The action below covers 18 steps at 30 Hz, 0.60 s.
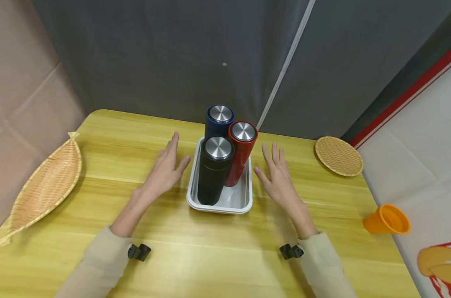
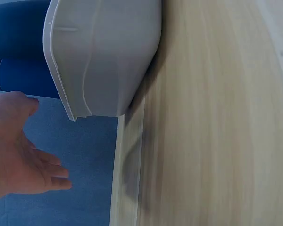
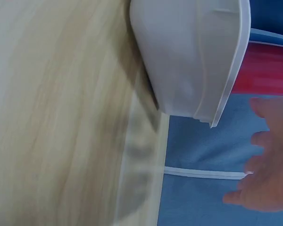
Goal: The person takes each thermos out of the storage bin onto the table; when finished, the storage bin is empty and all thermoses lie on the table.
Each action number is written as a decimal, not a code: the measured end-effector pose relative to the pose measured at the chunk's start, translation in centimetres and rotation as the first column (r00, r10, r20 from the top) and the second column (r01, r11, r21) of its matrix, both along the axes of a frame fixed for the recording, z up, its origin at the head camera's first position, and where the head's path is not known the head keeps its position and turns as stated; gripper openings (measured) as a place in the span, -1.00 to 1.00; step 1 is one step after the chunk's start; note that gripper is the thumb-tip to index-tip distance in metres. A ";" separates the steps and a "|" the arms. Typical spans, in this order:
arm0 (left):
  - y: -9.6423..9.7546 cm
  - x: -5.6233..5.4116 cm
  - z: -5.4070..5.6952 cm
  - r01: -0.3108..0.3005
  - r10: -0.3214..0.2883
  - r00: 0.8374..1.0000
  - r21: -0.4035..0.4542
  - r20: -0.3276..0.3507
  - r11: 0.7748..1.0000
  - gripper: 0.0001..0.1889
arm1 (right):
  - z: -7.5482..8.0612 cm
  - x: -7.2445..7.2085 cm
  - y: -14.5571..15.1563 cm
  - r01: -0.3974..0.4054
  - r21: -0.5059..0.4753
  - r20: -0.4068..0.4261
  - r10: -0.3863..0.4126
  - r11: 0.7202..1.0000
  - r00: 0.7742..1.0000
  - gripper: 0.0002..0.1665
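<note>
Three flasks with shiny steel lids stand in a white plastic tub (image 1: 193,194) at the middle of the table: a black flask (image 1: 215,178) in front, a red flask (image 1: 241,155) leaning at the right, and a dark blue flask (image 1: 215,127) behind. Left of the tub, my left hand (image 1: 165,169) hovers with straight fingers and the thumb toward the rim. On the other side, my right hand (image 1: 279,178) has its fingers spread, apart from the tub. Both wrist views show the tub's side wall (image 2: 108,56) with a gap to the fingers. Neither hand holds anything.
A leaf-shaped woven basket (image 1: 48,186) lies at the table's left edge. Toward the right are a round woven tray (image 1: 338,156) and an orange cup (image 1: 385,220) tipped near the edge. A grey curtain (image 1: 154,54) hangs behind the table; tiled walls flank it.
</note>
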<state>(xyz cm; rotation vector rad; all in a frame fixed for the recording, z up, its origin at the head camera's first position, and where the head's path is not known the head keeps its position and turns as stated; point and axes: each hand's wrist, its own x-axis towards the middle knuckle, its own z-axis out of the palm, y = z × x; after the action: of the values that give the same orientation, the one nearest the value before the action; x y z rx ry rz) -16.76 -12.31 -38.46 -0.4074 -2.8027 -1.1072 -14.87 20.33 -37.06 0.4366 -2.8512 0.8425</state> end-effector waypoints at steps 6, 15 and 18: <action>0.8 0.0 0.2 0.006 -0.025 0.993 0.165 0.114 0.986 -0.22 | 0.7 -0.1 -0.6 -0.068 -0.115 -0.024 0.065 0.991 0.998 -0.12; 2.1 -0.4 -0.5 -0.030 -0.093 0.962 0.436 0.258 0.899 -0.46 | 1.3 -1.0 -2.6 -0.154 -0.394 0.001 0.168 0.906 0.986 -0.01; 2.2 -0.4 -0.7 -0.043 -0.092 0.960 0.464 0.264 0.885 -0.50 | 1.4 -1.2 -3.4 -0.155 -0.510 0.007 0.184 0.846 0.983 -0.06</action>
<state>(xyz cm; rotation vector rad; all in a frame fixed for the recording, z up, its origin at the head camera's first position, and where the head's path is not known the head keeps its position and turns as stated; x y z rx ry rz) -17.21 -10.07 -39.20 -0.2507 -2.6110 -1.9180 -16.05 16.93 -35.62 0.5985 -2.5069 1.6038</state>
